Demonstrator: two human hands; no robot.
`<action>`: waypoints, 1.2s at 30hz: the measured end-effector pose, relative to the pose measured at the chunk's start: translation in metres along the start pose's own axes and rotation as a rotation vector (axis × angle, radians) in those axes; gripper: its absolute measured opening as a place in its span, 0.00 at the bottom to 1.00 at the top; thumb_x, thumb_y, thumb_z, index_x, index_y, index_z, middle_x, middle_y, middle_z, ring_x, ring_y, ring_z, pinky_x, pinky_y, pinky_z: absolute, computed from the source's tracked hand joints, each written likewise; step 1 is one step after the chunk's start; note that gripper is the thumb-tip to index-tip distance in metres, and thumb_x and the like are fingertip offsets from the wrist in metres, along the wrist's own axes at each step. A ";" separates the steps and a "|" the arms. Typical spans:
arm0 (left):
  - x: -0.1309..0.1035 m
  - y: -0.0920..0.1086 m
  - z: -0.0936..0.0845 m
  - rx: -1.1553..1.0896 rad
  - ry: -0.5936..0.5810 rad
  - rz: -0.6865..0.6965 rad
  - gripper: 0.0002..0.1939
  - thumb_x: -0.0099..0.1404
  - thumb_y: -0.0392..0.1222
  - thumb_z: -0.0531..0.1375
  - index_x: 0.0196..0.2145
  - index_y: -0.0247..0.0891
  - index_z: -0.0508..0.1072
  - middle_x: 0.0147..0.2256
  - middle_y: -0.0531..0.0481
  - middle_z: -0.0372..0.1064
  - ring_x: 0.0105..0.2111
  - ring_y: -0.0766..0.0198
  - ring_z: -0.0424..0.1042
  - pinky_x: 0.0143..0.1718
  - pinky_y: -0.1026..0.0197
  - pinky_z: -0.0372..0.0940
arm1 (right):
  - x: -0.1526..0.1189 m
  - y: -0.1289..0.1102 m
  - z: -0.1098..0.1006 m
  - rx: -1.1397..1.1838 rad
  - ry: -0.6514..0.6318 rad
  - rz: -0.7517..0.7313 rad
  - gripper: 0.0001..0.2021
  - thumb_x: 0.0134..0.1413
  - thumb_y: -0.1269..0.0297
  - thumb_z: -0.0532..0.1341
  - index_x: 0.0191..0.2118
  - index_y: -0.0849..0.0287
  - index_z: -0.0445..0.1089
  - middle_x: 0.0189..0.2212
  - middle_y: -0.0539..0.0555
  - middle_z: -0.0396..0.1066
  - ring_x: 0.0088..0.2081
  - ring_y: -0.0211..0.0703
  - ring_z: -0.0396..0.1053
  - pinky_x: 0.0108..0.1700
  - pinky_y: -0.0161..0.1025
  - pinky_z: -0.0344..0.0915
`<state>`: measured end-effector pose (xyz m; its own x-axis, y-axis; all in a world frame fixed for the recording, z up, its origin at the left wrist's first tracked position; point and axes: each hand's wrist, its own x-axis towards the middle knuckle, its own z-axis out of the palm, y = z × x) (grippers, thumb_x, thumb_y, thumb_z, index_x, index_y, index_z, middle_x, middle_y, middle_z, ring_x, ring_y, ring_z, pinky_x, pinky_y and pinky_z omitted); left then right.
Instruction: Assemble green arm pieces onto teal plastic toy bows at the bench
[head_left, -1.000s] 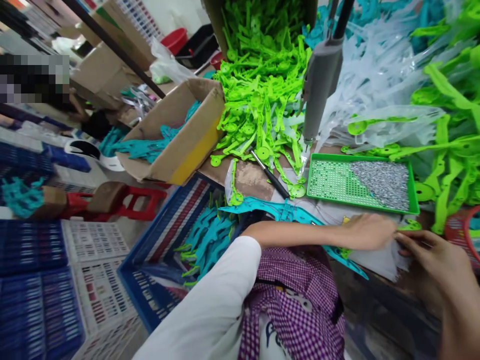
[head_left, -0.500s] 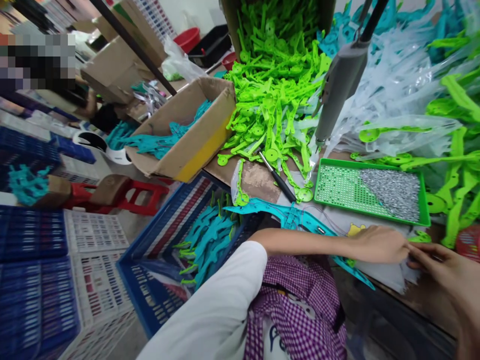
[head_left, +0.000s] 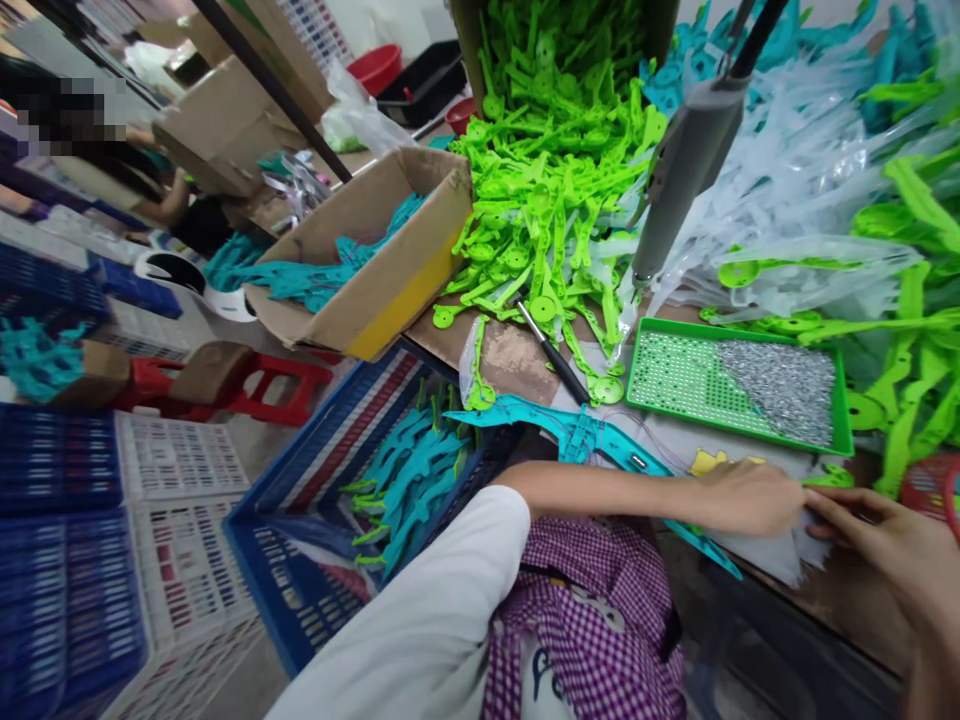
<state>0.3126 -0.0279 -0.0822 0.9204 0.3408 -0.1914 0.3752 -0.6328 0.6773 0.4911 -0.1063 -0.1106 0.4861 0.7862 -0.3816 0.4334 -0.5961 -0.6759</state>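
My left hand (head_left: 757, 497) is closed at the bench's right side, its forearm crossing over a long teal plastic bow-shaped part (head_left: 525, 415). Close against it, my right hand (head_left: 885, 535) has thumb and fingers pinched together. Whatever the fingertips hold is hidden or too small to make out. The teal part lies on the bench edge, with thin wires along it and a small dark piece set in its face. Beneath my left hand lie a white sheet (head_left: 772, 550) and a yellow shape (head_left: 709, 460).
A green tray (head_left: 667, 395) holds many small metal pieces. A hammer (head_left: 555, 355) lies beside heaped green parts (head_left: 540, 220). A grey power screwdriver (head_left: 686, 170) hangs above. A blue crate (head_left: 262, 500) with teal parts stands left, below a cardboard box (head_left: 390, 300). Another person works far left.
The view has shifted slightly. My hands stay together at nearly the same place, and the teal part has not moved on the bench. The other person at far left has leaned a little.
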 end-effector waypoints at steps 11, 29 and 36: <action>-0.010 0.001 -0.028 0.211 -0.098 0.051 0.18 0.63 0.30 0.49 0.45 0.37 0.73 0.39 0.38 0.67 0.35 0.54 0.70 0.36 0.53 0.66 | -0.019 -0.030 0.004 0.156 -0.049 -0.046 0.17 0.39 0.51 0.65 0.30 0.60 0.71 0.22 0.52 0.73 0.20 0.42 0.70 0.22 0.36 0.62; -0.025 -0.030 -0.032 -0.031 0.143 0.027 0.09 0.66 0.38 0.57 0.40 0.36 0.76 0.39 0.45 0.69 0.40 0.60 0.70 0.43 0.58 0.64 | -0.021 -0.019 0.005 0.041 0.006 -0.164 0.11 0.49 0.55 0.62 0.32 0.57 0.71 0.25 0.50 0.74 0.22 0.38 0.69 0.27 0.34 0.61; -0.028 -0.031 -0.035 -0.185 0.113 -0.063 0.07 0.64 0.36 0.59 0.38 0.34 0.77 0.34 0.48 0.75 0.34 0.63 0.72 0.37 0.62 0.63 | -0.022 -0.020 0.004 0.034 0.007 -0.156 0.11 0.50 0.55 0.61 0.32 0.57 0.72 0.26 0.50 0.75 0.22 0.38 0.69 0.27 0.35 0.61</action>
<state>0.2719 0.0064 -0.0729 0.8740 0.4575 -0.1638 0.3953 -0.4733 0.7872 0.4681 -0.1109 -0.0910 0.4197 0.8678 -0.2660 0.4783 -0.4605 -0.7478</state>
